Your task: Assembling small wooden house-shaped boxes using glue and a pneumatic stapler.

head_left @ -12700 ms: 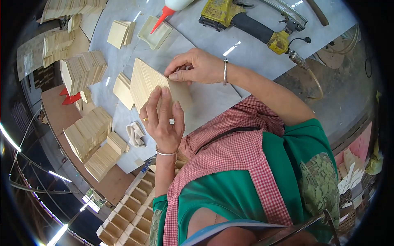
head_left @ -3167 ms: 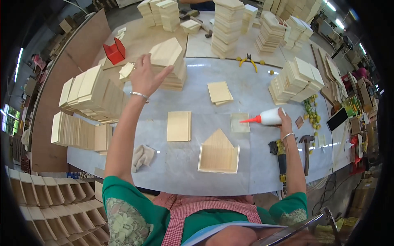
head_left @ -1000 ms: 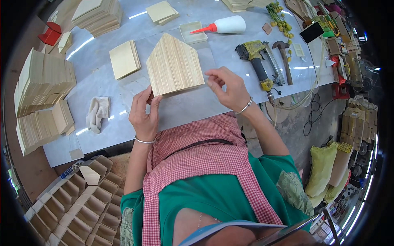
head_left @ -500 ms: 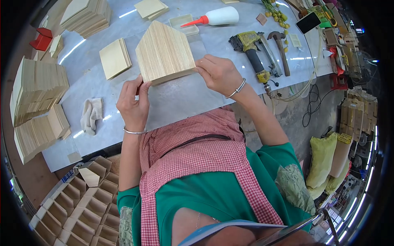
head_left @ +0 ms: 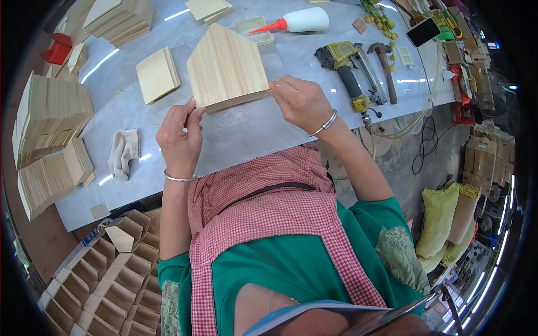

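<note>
Here, both hands grip the pale house-shaped wooden panel stack (head_left: 227, 67), five-sided with a peaked top, lying flat on the grey counter (head_left: 246, 131). Left hand (head_left: 179, 134) pinches its near-left corner; right hand (head_left: 301, 101) closes on its near-right corner.

Progress, as a judgement: the panel looks aligned and squared, its edges flush; no glue bead or fastener is visible, so joining seems yet to come.

Beyond the right hand lie a white glue bottle with red nozzle (head_left: 291, 21), a yellow-black nail gun (head_left: 344, 70) and a hammer (head_left: 385, 67). A shallow pale tray (head_left: 253, 29) sits beyond the panel; contents cannot be told. Left of the left hand: a crumpled white glove (head_left: 124, 152). Below the left forearm, open wooden boxes (head_left: 106, 274) stand stacked and hollow.
</note>
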Tool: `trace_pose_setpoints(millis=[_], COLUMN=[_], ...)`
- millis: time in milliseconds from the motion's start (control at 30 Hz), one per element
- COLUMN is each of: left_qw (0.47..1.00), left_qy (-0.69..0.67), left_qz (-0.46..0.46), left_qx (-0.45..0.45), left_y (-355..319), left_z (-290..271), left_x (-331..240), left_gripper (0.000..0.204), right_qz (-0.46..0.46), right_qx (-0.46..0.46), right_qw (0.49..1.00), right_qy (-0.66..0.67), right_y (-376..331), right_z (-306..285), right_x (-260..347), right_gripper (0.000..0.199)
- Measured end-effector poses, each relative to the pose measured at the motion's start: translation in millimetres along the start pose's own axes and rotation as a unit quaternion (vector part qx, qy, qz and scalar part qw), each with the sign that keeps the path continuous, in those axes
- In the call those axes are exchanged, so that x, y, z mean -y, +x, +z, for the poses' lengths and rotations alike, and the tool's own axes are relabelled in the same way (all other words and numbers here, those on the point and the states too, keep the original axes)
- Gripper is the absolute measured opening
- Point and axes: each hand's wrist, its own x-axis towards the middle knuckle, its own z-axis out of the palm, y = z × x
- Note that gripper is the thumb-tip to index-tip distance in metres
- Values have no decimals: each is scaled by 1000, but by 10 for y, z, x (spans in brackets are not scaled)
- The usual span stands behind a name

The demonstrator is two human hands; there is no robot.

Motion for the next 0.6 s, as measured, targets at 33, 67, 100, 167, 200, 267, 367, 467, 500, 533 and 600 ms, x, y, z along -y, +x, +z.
trace_pose_setpoints(millis=[33,67,100,167,200,267,367,467,500,533,600], left_qw=[1000,1000,1000,1000,999,997,996,997,997,998,996], left_qy=[-17,-12,-20,-22,-41,-59,-84,-67,-69,-36,-8], left_qz=[-14,-15,-12,-11,-18,-27,10,22,22,51,81], left_qx=[11,7,10,9,19,38,-28,-22,-21,-23,-23], left_y=[2,3,2,-6,-11,-33,-60,-21,-14,-2,11], left_z=[-10,-7,3,-23,-26,-53,3,-1,8,16,36], left_x=[9,12,8,-14,-37,-28,-14,-78,-71,-50,-12], left_gripper=[12,12,14,15,18,24,27,32,32,32,33], right_qz=[-4,-4,-4,-6,-2,-6,-10,-8,-9,-7,-5], right_qx=[-1,3,8,11,16,19,24,23,23,23,26], right_qw=[1000,1000,1000,1000,1000,1000,999,999,999,999,999], right_qy=[5,-2,-7,-9,-17,-18,-24,-26,-28,-30,-27], right_y=[0,-9,-11,2,-1,0,14,-1,-3,1,11], right_z=[0,-12,-18,-28,-39,-39,-57,-36,-43,-51,-53], right_x=[-6,-19,-25,0,4,2,17,-2,-4,3,22], right_gripper=[5,6,6,7,8,8,8,8,7,7,7])
